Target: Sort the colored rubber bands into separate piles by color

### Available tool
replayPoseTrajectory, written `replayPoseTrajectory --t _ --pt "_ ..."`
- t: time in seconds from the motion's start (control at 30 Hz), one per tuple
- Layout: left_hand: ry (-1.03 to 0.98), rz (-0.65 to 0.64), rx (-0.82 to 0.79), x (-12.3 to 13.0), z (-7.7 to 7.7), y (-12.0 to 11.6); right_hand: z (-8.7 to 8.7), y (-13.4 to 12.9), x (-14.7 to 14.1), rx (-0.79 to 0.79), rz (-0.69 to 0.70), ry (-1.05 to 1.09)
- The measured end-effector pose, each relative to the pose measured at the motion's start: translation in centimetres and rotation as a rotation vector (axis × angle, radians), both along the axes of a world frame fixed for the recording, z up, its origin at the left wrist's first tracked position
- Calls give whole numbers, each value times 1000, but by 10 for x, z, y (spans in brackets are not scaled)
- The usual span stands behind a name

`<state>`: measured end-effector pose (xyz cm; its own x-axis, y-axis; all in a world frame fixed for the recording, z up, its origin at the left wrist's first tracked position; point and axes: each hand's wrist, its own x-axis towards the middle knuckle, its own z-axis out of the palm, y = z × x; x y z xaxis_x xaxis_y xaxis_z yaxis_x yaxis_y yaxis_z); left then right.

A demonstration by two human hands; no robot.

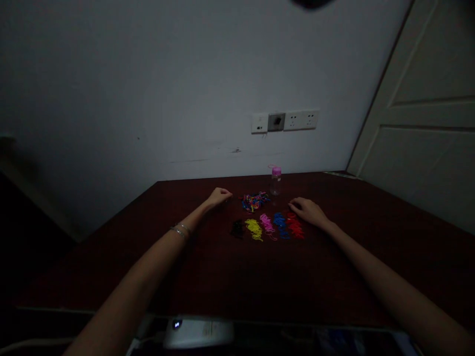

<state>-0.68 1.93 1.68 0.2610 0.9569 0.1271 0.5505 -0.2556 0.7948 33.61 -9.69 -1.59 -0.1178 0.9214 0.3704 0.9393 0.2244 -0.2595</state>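
My left hand (219, 197) is closed in a pinch, just left of a mixed heap of coloured bands (254, 201). Whatever its fingertips hold, if anything, is too small to make out. My right hand (308, 210) rests with curled fingers at the far end of a red row of bands (296, 228). Left of that row lie a blue row (281, 225), a pink row (267, 225), a yellow row (254, 229) and a dark row (237, 228). The bands look thin and string-like; dim light blurs their detail.
A small clear bottle (275, 185) with a pink cap stands behind the heap. The dark red table (230, 282) reaches a wall with sockets (293, 120). A white device (200, 334) with a lit display sits below the near edge. A pale door (426, 123) is at right.
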Motion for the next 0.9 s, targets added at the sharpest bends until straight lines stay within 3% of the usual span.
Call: replayPoseTrajectory --t 0.37,0.67,0.9 --pt "-122 349 184 19 -29 25 -2 3 2 -3 -11 -29" --pt "-110 347 167 20 -36 24 -1 8 5 -22 23 93" --pt "-171 301 197 19 -41 26 21 16 -29 -25 161 102"
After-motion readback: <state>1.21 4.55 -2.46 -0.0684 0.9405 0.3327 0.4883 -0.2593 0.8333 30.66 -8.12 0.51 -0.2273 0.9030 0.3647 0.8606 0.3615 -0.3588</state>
